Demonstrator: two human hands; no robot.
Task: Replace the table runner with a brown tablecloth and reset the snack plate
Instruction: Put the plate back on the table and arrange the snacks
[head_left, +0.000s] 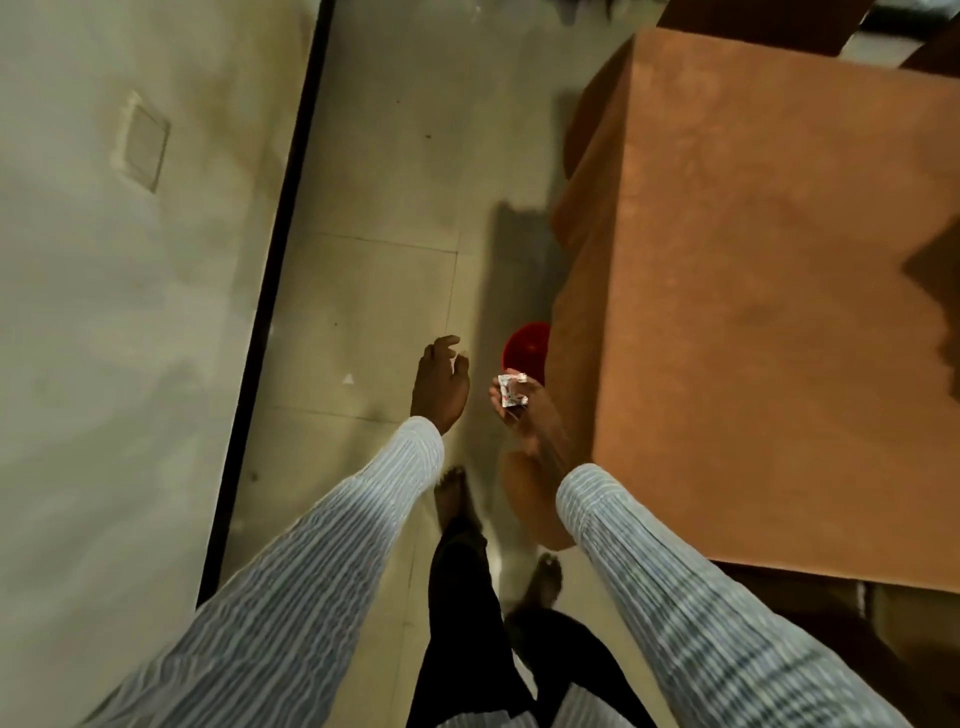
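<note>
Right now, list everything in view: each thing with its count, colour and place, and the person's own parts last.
tablecloth: one, brown, covering the table at right, hanging over its edges.
bucket: one, red, on the floor beside the table's near corner, partly hidden.
floor: pale tiles, centre.
wall: pale, left, with a dark strip along its base.
wrapper: one, white with red marks, crumpled, in the right hand.
left hand: one, fingers loosely curled, holding nothing.
right hand: one, holding the wrapper.
sleeves: two, white striped.
feet: two, bare, on the floor.
</note>
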